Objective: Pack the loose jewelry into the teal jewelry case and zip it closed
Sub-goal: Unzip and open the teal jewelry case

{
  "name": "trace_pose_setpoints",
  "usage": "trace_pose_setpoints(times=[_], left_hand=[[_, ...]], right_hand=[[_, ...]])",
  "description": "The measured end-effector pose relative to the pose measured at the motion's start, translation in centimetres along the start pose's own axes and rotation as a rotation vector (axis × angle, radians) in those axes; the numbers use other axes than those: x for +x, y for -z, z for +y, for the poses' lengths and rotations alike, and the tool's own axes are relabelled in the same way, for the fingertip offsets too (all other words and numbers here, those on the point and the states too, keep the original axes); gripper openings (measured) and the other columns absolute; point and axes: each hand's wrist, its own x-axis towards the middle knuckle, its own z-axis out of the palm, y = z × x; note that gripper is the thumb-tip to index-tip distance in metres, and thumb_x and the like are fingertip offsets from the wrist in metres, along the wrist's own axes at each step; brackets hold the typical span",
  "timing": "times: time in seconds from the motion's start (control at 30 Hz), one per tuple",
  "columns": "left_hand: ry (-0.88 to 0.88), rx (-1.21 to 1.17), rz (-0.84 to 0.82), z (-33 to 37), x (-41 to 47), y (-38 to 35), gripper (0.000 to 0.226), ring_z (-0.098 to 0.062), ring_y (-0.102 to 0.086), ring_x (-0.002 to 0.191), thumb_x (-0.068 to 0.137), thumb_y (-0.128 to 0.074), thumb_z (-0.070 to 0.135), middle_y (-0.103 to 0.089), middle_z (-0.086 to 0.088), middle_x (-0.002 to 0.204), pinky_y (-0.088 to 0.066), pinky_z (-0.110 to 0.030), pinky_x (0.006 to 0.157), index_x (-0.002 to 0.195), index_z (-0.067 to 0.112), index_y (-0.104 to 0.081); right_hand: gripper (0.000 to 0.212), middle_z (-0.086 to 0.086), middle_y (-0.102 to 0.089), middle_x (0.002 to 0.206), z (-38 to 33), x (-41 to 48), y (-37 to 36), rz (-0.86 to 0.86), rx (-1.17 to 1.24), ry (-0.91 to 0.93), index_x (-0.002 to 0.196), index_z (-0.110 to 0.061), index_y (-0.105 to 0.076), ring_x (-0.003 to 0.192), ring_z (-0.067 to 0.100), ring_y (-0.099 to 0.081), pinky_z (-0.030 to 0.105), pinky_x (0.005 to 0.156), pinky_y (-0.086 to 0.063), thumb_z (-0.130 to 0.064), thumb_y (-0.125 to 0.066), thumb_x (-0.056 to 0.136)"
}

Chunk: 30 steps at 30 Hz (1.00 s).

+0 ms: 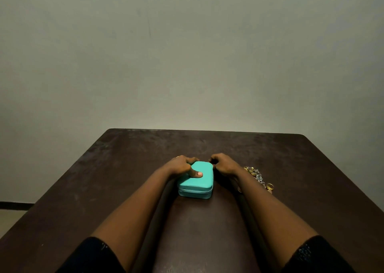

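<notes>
Dark wood table (124, 189) fills the lower view, with two bare forearms reaching forward from black sleeves (93, 256). Between them the teal jewelry case (197, 182) lies flat near the table's middle, lid down and its zip (195, 190) apparently closed along the near side. It looks light, with a padded fabric shell over a stiff frame, so it should slide easily unless pinned.

The left hand (182, 165) grips the far left corner, thumb (196, 174) pressed on the lid. The right hand (224, 164) has curled fingers at the far right corner; whether they pinch a zip pull I cannot tell.

Just right of that forearm lies the loose jewelry (256, 175), a tangled, delicate heap best lifted piece by piece. A plain grey-green wall (187, 54) stands beyond.
</notes>
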Motion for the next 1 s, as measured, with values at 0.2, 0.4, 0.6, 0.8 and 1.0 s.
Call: trace_pose_setpoints(times=[0.2,0.4,0.6,0.8,1.0], left_hand=[[0.006,-0.029,0.038,-0.3,-0.1,-0.4,0.065,-0.023,-0.041,0.132,0.081,-0.069,0.034,-0.042,-0.001,0.147,-0.032,-0.032,0.107,0.14,0.029,-0.042],[0.018,-0.087,0.073,-0.5,-0.2,-0.8,0.068,-0.024,-0.04,0.134,0.079,-0.071,0.033,-0.042,-0.001,0.147,-0.031,-0.032,0.11,0.141,0.027,-0.043],[0.034,-0.09,0.122,-0.6,-0.4,-1.2,0.065,-0.025,-0.041,0.132,0.079,-0.071,0.036,-0.044,-0.002,0.145,-0.032,-0.034,0.109,0.139,0.03,-0.045],[0.046,-0.177,0.176,-0.4,-1.2,-1.9,0.067,-0.025,-0.039,0.134,0.08,-0.071,0.033,-0.041,-0.003,0.148,-0.029,-0.033,0.109,0.14,0.025,-0.044],[0.03,-0.209,0.212,-0.4,-1.8,-2.8,0.066,-0.029,-0.04,0.131,0.082,-0.067,0.035,-0.038,-0.01,0.148,-0.032,-0.036,0.11,0.142,0.024,-0.04]], right_hand=[[0.021,0.014,-0.067,0.112,0.2,-0.6,0.0,0.14,-0.156,-0.005,0.107,-0.006,-0.066,0.103,0.029,-0.06,0.034,0.087,-0.047,-0.013,-0.057,0.089],[0.026,0.014,-0.061,0.117,0.4,-2.6,-0.5,0.253,-0.392,0.032,0.111,-0.009,-0.062,0.111,0.032,-0.053,0.038,0.091,-0.043,-0.02,-0.047,0.093],[0.029,0.012,-0.056,0.119,1.0,-5.0,-0.7,0.239,-0.427,0.042,0.114,-0.01,-0.06,0.116,0.029,-0.048,0.039,0.095,-0.039,-0.025,-0.043,0.095],[0.028,0.012,-0.061,0.112,0.6,-7.8,-1.4,0.265,-0.387,0.085,0.106,-0.008,-0.064,0.107,0.028,-0.052,0.037,0.088,-0.041,-0.026,-0.047,0.092],[0.025,0.014,-0.065,0.095,-0.4,-10.3,-3.0,0.351,-0.275,0.117,0.087,-0.004,-0.068,0.091,0.028,-0.057,0.036,0.077,-0.044,-0.025,-0.054,0.087]])
